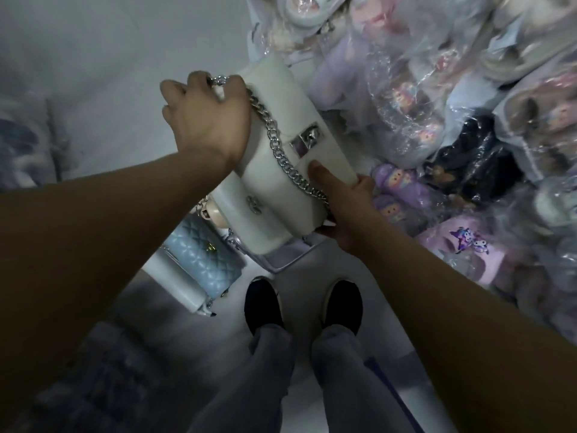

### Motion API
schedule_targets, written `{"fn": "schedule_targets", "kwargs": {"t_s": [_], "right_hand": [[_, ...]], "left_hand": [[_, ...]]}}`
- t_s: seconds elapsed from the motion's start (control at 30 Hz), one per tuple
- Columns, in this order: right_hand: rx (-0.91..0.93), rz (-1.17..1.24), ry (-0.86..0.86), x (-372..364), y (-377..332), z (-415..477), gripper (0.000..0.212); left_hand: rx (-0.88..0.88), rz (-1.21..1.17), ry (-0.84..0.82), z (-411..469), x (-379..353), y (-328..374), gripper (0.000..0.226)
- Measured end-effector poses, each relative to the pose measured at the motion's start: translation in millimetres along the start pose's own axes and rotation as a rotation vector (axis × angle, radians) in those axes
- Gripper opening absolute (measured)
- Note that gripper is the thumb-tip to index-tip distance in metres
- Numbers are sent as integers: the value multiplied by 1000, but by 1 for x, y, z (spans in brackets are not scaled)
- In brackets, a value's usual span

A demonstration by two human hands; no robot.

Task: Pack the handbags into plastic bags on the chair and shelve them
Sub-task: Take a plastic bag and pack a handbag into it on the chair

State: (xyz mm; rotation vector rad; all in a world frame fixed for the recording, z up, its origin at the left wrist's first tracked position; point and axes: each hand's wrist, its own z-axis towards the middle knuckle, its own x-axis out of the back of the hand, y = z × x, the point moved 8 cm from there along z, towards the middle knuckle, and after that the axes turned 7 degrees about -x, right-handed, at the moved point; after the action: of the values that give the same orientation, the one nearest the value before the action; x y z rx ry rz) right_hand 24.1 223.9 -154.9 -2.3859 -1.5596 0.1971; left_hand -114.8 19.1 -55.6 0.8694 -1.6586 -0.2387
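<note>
A white handbag (pixel 281 145) with a silver chain strap (pixel 282 157) and a silver clasp is held up in front of me, tilted. My left hand (pixel 209 120) grips its upper end, fingers curled over the chain. At its lower right corner, my right hand (pixel 346 201) holds it with the thumb pressed on the front. Below it lies a second white bag (pixel 237 210) with a silver logo. A light blue quilted handbag (pixel 203 260) lies lower left. Whether a plastic bag covers the held handbag I cannot tell.
Piles of plastic-wrapped plush toys and slippers (pixel 437 104) fill the right side, purple ones (pixel 468 245) nearest my right arm. My feet in dark shoes (pixel 262 304) stand on the pale floor. A clear plastic edge (pixel 281 264) shows under the bags.
</note>
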Motion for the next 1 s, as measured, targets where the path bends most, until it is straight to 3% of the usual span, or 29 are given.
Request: {"fn": "schedule_targets", "kwargs": {"t_s": [0.13, 0.2, 0.27, 0.37, 0.47, 0.63, 0.73, 0.8, 0.87, 0.93, 1.0], "right_hand": [[73, 45, 13, 40, -16, -48, 73], [68, 61, -5, 64, -13, -73, 88], [68, 56, -19, 91, -7, -93, 95], [33, 45, -123, 122, 8, -116, 60], [-9, 42, -243, 144, 29, -131, 41], [-32, 130, -263, 176, 68, -153, 60], [-83, -49, -293, 183, 90, -179, 61], [39, -150, -116, 206, 80, -188, 79], [242, -35, 111, 246, 56, -199, 100], [397, -10, 167, 273, 38, -216, 93], [417, -169, 153, 283, 41, -225, 81]], "left_hand": [[-44, -231, 19, -33, 17, 52, 50], [-73, -290, 10, -55, 19, 81, 43], [-76, -269, -25, -73, 14, 102, 54], [19, -311, -106, -96, -2, 113, 91], [47, -295, -271, -132, -29, 117, 73], [-172, -319, -382, -200, -62, 128, 81], [-341, -170, -449, -223, -72, 141, 82], [-453, -14, -586, -240, -82, 149, 89], [-606, 205, -743, -264, -93, 158, 91], [-782, 331, -954, -299, -105, 165, 94], [-930, 313, -1175, -340, -114, 171, 88]]}}
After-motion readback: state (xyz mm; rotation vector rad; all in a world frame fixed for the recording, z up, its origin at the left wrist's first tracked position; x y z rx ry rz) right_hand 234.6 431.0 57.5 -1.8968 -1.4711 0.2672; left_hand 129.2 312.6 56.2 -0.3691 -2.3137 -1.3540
